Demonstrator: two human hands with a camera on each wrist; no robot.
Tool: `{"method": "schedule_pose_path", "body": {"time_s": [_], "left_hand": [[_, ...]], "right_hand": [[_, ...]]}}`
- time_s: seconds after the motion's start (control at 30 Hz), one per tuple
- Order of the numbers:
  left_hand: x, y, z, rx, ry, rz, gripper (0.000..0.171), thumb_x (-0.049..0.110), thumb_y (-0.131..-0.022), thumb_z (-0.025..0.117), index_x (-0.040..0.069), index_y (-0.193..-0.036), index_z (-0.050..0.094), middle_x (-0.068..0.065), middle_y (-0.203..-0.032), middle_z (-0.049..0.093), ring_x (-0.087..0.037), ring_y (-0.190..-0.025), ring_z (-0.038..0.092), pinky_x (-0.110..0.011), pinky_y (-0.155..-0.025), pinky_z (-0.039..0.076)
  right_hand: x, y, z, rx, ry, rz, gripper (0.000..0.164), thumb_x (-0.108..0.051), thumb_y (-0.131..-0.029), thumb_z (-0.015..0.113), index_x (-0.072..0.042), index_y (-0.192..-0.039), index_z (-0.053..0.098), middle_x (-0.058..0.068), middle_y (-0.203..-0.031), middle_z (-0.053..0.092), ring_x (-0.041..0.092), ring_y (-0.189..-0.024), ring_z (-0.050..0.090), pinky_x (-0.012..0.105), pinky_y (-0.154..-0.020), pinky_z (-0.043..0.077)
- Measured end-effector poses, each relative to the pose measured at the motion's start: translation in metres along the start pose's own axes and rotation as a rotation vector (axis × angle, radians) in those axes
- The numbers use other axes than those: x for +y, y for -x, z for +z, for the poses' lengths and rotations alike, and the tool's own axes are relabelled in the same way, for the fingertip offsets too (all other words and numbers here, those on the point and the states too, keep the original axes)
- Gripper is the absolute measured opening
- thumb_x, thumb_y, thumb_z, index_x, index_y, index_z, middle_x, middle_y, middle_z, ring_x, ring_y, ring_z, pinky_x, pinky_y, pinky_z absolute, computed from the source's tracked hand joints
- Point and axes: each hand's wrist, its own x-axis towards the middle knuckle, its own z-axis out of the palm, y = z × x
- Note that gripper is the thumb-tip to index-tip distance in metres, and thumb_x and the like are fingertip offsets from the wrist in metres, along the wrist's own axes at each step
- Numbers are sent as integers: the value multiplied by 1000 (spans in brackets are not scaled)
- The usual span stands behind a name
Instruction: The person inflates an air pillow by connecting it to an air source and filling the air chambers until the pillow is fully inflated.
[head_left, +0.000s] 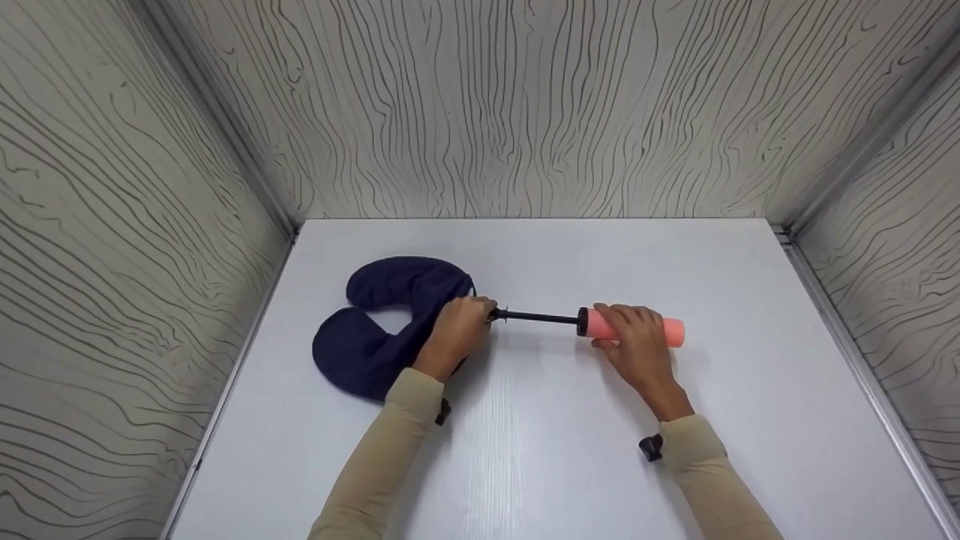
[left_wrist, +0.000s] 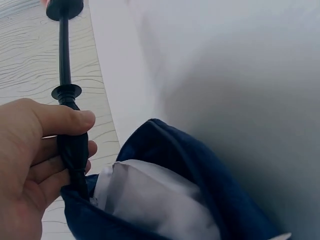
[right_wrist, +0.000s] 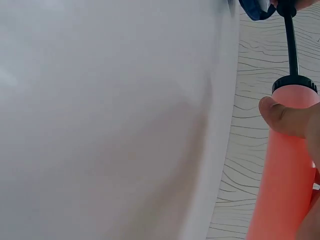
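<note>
A navy U-shaped neck pillow [head_left: 360, 352] lies at the left of the table, its curved ends pointing left. In the left wrist view its cover gapes, showing a white inner bladder [left_wrist: 155, 195]. My left hand [head_left: 461, 326] grips the black nozzle end [left_wrist: 74, 150] of a hand pump, whose tip runs into the cover's opening. My right hand [head_left: 637, 345] is wrapped around the pump's coral-pink barrel [right_wrist: 287, 165]. Between the hands the thin black rod [head_left: 540, 318] shows, drawn out of the barrel's black cap [right_wrist: 295, 82].
The white table [head_left: 525, 465] has wood-patterned panels at the back [head_left: 510, 112], left [head_left: 97, 262] and right. Metal strips edge the table on both sides. Dark wrist straps [head_left: 651, 448] show at the cuffs of the tan sleeves [head_left: 375, 465].
</note>
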Motion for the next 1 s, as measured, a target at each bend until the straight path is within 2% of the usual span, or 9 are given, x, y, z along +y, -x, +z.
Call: {"method": "schedule_pose_path", "body": {"time_s": [0.17, 0.33, 0.43, 0.53, 0.73, 0.9, 1.0], "left_hand": [[13, -6, 1, -42, -83, -9, 6, 7, -90, 79, 10, -95, 81, -6, -88, 80, -25, -83, 77, -37, -75, 63], [28, -11, 8, 17, -153, 35, 7, 3, -85, 78, 9, -85, 80, -6, -81, 78, -24, -77, 76, -36, -71, 62], [34, -12, 10, 40, -159, 35, 7, 2, -82, 79, 9, -83, 78, -6, -80, 77, -23, -76, 76, -37, -71, 61], [37, -13, 10, 29, -139, 43, 7, 3, -83, 79, 9, -86, 78, -6, -82, 77, -23, -77, 76, -37, -72, 61], [31, -11, 9, 11, -41, 7, 12, 2, -86, 78, 10, -94, 79, -4, -88, 79, -26, -80, 77, -39, -74, 62], [21, -10, 6, 41, 5, 2, 14, 1, -88, 77, 11, -98, 81, -1, -93, 80, -25, -83, 78, -40, -74, 63], [14, -8, 2, 34, 24, -6, 12, 2, -91, 77, 10, -99, 81, -2, -94, 80, -25, -85, 78, -40, -75, 63]], "right_hand": [[-15, -5, 11, -16, -10, -34, 67, -9, -72, 99, -11, -134, 73, 17, -121, 76, 41, -112, 65, 58, -104, 48], [-39, -13, 25, -17, 2, -61, 64, -13, -75, 97, -9, -134, 72, 17, -120, 76, 40, -110, 65, 57, -100, 48], [-50, -17, 31, -13, 12, -67, 63, -14, -76, 97, -10, -134, 72, 17, -120, 76, 40, -109, 66, 57, -99, 49], [-55, -18, 35, -8, 7, -80, 64, -14, -75, 97, -10, -134, 72, 17, -118, 76, 40, -108, 66, 57, -99, 50], [-51, -19, 35, 0, -3, -114, 66, -14, -74, 98, -11, -134, 72, 16, -119, 76, 39, -107, 68, 58, -99, 52], [-35, -18, 26, -14, 5, -89, 69, -16, -74, 99, -14, -137, 71, 15, -123, 76, 39, -112, 68, 58, -103, 52], [-22, -15, 19, -24, 2, -79, 68, -16, -75, 98, -14, -137, 71, 15, -124, 76, 39, -114, 68, 59, -105, 52]]}}
